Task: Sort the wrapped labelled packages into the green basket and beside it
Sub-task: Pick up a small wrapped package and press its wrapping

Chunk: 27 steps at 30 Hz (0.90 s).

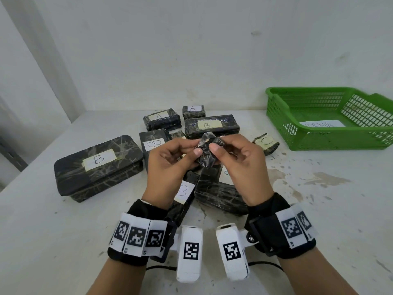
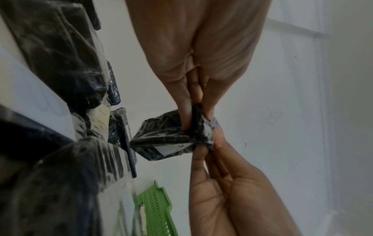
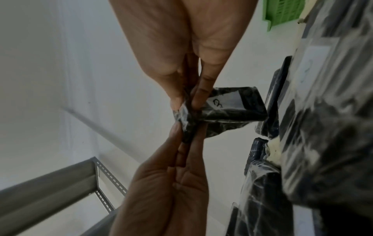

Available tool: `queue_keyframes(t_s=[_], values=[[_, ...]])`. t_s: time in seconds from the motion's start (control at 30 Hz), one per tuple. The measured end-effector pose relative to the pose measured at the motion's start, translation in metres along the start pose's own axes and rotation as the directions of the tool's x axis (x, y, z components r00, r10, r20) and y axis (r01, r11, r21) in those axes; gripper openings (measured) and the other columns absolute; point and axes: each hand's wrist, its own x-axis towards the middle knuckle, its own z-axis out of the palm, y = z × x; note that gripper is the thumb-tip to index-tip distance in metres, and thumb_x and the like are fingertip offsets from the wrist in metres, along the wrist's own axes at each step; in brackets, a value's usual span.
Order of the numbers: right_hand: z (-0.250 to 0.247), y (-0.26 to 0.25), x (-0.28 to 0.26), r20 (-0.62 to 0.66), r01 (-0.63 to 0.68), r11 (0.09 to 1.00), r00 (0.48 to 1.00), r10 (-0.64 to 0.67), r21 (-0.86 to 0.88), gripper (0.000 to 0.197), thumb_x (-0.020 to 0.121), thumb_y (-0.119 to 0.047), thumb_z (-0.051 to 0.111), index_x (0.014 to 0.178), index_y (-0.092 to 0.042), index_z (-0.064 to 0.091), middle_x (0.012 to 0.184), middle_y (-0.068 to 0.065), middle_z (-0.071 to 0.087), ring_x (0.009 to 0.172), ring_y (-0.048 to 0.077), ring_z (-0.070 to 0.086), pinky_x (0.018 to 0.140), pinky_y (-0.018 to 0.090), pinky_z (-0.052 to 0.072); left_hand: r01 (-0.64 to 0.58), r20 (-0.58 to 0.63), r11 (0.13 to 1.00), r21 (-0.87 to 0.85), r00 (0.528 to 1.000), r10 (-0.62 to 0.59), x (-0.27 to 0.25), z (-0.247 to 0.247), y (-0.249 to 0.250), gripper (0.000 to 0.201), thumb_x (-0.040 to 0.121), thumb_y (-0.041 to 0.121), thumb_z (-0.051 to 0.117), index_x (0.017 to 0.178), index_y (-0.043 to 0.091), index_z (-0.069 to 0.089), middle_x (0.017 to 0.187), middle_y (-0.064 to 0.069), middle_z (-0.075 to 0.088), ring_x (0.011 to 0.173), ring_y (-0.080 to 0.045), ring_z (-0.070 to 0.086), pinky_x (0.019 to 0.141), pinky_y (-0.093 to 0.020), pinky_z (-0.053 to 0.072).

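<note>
White walls meet a white, stained tabletop [image 1: 297,209] that carries everything here. At its far right stands the green basket [image 1: 331,137], a mesh-sided tray with a white paper sheet [image 1: 322,124] lying on its floor and no packages in it.

Left of centre lies the biggest package [image 1: 97,167], a dark, plastic-wrapped box with rounded corners and a tape label marked B. Behind the hands are a long B package [image 1: 211,125], an A package [image 1: 161,119] to its left, and a smaller A package [image 1: 193,111] at the back. Another B package [image 1: 152,143] sits partly behind the left hand, and two more wrapped ones lie under the wrists, one showing a B label [image 1: 184,191]. A little C package [image 1: 265,142] rests alone between the pile and the basket.

Both hands are raised over the pile, each wrist wearing a black band with square markers. The left hand [image 1: 170,162] and right hand [image 1: 236,156] together pinch a small wrapped package [image 1: 207,154], thumbs on the near face and fingers curled behind it. In the right wrist view its white label [image 3: 224,99] faces away from the person; the letter on it is not clear.
</note>
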Motion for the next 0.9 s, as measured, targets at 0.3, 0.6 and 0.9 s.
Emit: queue_keyframes(t_s=[0.3, 0.6, 0.9], values=[[-0.0029, -0.0020, 0.0012, -0.032, 0.094, 0.987, 0.995, -0.099, -0.128, 0.016, 0.089, -0.015, 0.071, 0.076, -0.005, 0.070, 0.072, 0.003, 0.066, 0.068, 0.014, 0.061, 0.067, 0.024, 0.049, 0.051, 0.044, 0.999, -0.005, 0.998, -0.051, -0.0028, 0.0037, 0.0030, 0.014, 0.077, 0.018, 0.069, 0.085, 0.007, 0.070, 0.072, -0.001, 0.068, 0.071, -0.010, 0.066, 0.060, -0.023, 0.056], [0.0016, 0.0010, 0.0016, 0.019, 0.116, 0.979, 0.993, -0.114, -0.166, 0.022, 0.092, -0.022, 0.066, 0.078, -0.004, 0.068, 0.073, 0.008, 0.063, 0.070, 0.018, 0.059, 0.068, 0.019, 0.046, 0.062, 0.052, 0.998, 0.032, 0.997, -0.064, -0.0016, 0.0012, 0.0024, 0.012, 0.084, 0.013, 0.074, 0.080, 0.008, 0.063, 0.067, -0.001, 0.058, 0.065, -0.008, 0.059, 0.060, -0.032, 0.057], [0.0026, 0.0008, 0.0000, 0.107, 0.059, 0.995, 0.993, -0.050, -0.082, 0.005, 0.088, -0.018, 0.069, 0.089, -0.013, 0.068, 0.087, 0.013, 0.063, 0.082, 0.020, 0.061, 0.074, 0.024, 0.050, 0.083, 0.019, 0.996, 0.031, 0.996, -0.083, 0.0018, -0.0041, 0.0005, 0.011, 0.081, 0.019, 0.068, 0.092, 0.016, 0.069, 0.067, -0.012, 0.045, 0.067, -0.020, 0.052, 0.058, -0.038, 0.056]])
